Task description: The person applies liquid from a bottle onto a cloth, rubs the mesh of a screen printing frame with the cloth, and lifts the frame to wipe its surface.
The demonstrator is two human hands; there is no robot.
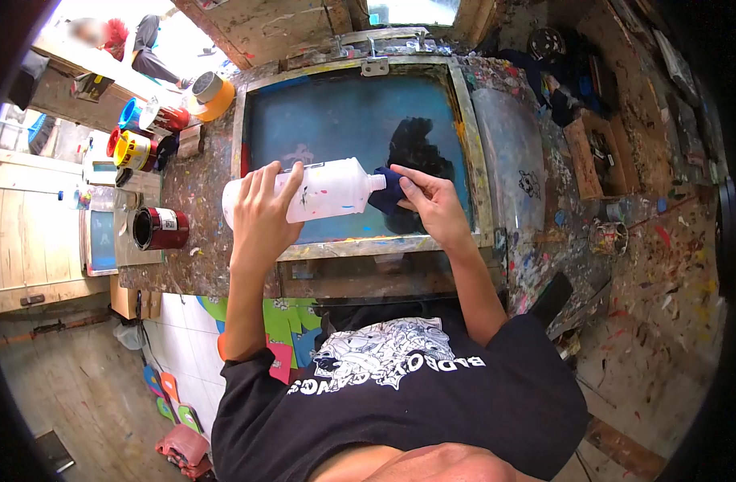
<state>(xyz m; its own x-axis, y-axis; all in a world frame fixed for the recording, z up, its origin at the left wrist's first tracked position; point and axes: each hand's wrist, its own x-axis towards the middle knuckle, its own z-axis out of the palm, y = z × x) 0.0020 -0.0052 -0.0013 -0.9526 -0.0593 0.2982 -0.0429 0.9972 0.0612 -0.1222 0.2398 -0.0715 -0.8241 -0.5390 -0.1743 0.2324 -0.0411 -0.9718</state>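
My left hand (263,201) is wrapped round a white, paint-flecked plastic bottle (328,190), tipped on its side with the neck pointing right. At the bottle's mouth, my right hand (436,205) pinches a dark blue cloth (388,191), which touches or nearly touches the opening. Both hands are above a screen printing frame (468,153) with a blue-grey mesh (328,112). A dark wet-looking patch (412,145) marks the mesh on the right. A metal hinge clamp (374,67) is at the frame's far edge.
Paint cans, including a dark red can (161,229) and a yellow can (135,150), stand on the left. Rolls of tape (213,96) lie behind them. At right are a wooden box (599,157) and a small paint-stained can (608,238). Another person (147,48) is at the far upper left.
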